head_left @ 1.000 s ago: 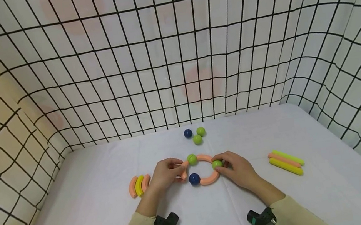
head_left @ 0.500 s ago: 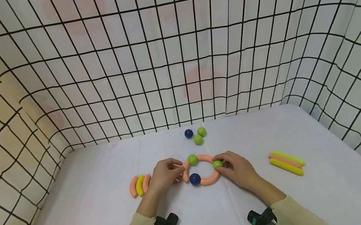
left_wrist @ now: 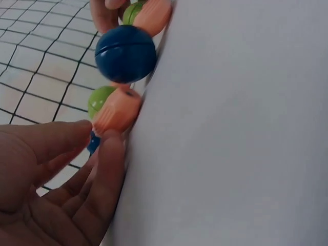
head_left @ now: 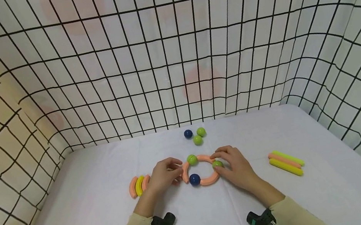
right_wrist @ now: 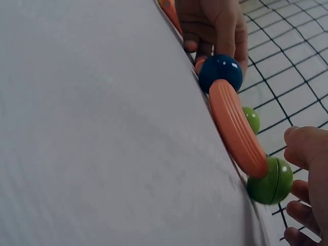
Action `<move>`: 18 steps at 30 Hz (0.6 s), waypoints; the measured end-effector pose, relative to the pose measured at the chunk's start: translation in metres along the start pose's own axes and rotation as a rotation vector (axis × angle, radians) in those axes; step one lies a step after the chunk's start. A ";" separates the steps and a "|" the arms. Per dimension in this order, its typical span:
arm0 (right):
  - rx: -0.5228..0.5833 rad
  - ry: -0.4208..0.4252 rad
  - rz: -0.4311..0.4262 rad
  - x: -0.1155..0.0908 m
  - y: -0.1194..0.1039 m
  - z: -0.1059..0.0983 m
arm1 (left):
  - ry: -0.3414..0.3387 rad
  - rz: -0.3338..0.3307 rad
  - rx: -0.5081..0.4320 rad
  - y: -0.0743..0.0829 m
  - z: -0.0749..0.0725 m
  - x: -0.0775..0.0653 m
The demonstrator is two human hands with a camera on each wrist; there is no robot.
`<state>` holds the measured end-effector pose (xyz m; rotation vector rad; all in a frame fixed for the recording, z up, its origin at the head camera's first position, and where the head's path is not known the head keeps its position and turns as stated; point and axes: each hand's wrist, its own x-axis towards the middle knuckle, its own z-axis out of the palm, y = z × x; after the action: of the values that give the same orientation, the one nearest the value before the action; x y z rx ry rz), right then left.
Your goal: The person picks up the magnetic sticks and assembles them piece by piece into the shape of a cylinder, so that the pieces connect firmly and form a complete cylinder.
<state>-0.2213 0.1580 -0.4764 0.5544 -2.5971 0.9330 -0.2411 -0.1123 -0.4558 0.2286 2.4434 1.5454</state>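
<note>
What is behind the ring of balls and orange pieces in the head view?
A blue ball and two green balls lie beyond the ring on white cloth, with a black grid farther back. The cloth under its pieces is covered.

— Supporting surface?
— White-covered table [head_left: 213, 216].
— Resting on it?
— Three loose balls [head_left: 198, 140] at rear; curved rods [head_left: 138, 186], left; three straight rods [head_left: 284, 160], right; centrally, a ring-like arrangement of balls and orange arcs [head_left: 210, 179].

No words or numbers can be read (as far as dim wrist views allow).
</note>
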 end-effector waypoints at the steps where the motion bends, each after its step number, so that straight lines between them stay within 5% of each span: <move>1: -0.003 0.003 -0.004 0.000 -0.003 0.000 | -0.018 0.008 0.000 0.000 -0.001 0.000; 18: -0.020 -0.103 -0.125 0.001 -0.035 0.016 | -0.245 0.232 0.217 0.001 -0.014 -0.003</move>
<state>-0.2087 0.1225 -0.4689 0.7686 -2.6231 0.8576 -0.2423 -0.1249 -0.4490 0.7195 2.4499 1.2420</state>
